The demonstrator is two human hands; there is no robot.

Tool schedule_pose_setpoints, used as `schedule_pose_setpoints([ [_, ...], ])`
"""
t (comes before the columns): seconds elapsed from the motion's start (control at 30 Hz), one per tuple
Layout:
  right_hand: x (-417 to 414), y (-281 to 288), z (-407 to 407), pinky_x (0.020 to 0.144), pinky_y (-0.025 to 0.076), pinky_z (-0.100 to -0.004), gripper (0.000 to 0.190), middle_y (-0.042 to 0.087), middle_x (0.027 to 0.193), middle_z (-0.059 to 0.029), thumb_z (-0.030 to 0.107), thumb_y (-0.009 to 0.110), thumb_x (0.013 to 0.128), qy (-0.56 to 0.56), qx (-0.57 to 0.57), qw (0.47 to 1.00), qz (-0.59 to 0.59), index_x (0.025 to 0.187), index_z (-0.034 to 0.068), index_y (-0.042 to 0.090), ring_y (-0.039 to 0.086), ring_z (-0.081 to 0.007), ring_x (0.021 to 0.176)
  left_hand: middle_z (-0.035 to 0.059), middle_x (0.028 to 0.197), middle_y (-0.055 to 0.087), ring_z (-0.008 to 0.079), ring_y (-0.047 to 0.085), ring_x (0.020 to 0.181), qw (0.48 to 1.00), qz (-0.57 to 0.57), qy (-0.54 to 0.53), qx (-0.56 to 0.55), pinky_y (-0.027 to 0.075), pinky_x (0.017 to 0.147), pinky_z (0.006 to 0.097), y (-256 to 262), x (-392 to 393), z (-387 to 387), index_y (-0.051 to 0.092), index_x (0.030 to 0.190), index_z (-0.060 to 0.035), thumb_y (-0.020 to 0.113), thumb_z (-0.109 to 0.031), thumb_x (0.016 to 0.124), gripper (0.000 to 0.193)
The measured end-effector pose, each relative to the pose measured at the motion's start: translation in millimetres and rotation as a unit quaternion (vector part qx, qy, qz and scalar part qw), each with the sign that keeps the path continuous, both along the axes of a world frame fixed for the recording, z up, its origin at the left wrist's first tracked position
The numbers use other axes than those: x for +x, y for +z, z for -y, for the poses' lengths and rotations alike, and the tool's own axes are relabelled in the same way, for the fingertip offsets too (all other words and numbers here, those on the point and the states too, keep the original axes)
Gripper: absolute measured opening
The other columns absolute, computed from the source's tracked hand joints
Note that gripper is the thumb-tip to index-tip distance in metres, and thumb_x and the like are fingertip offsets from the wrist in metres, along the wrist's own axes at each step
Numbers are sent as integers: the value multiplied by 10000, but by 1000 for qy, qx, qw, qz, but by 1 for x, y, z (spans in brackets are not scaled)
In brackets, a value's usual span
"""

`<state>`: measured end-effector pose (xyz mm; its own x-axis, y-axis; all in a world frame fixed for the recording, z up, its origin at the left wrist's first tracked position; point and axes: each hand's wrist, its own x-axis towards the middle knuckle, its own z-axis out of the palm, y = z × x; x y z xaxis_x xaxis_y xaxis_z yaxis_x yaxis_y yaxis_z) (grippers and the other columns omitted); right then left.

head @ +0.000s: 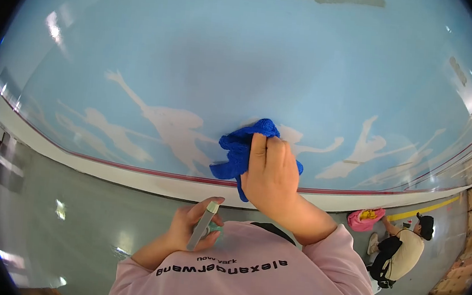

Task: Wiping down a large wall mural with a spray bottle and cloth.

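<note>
My right hand (274,172) grips a bunched blue cloth (235,158) and presses it to a glossy light-blue wall panel (234,67). Pale silhouettes (174,129) of moving figures decorate the panel's lower part, and the cloth covers some of one. Lower down, close to my chest, my left hand (180,229) is closed around what looks like a spray bottle (203,227). Its long grey head has a pale tip, and a translucent teal body shows partly below. My fingers hide the remainder of the bottle.
A dark red stripe (145,170) and a white band (132,180) edge the panel above a grey floor (87,214). At right, a person (404,250) crouches beside a pink bag (362,221) with yellow contents. Stacked cardboard boxes (451,280) line the far right.
</note>
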<state>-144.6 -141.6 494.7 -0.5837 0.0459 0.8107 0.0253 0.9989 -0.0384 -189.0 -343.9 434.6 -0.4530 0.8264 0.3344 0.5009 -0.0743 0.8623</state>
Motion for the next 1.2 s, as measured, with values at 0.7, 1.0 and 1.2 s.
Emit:
schedule_pose_setpoints([
  [0.7,-8,-29,2,634,429,-363,581,482,923,-120,134,605,597,78,69,994,45,1153,-25,549,477,-271,731,41,751,664,208,651,645,999,10,39,-5,504,606,284,-21,24,-4,448,1259,-63,670,-102,677,625],
  [1.0,48,-20,-51,609,423,-328,588,505,962,-108,92,614,607,-25,23,999,8,1192,66,559,501,-258,780,48,764,666,203,660,677,999,16,49,11,507,623,282,-27,24,2,452,1262,-56,670,-99,679,623],
  [1.2,32,-34,-31,593,431,-341,622,498,934,-143,92,613,587,-50,23,998,8,1189,-36,523,512,-266,743,49,763,666,199,668,700,999,17,42,12,510,642,276,-31,21,4,455,1259,-41,677,-92,690,613],
])
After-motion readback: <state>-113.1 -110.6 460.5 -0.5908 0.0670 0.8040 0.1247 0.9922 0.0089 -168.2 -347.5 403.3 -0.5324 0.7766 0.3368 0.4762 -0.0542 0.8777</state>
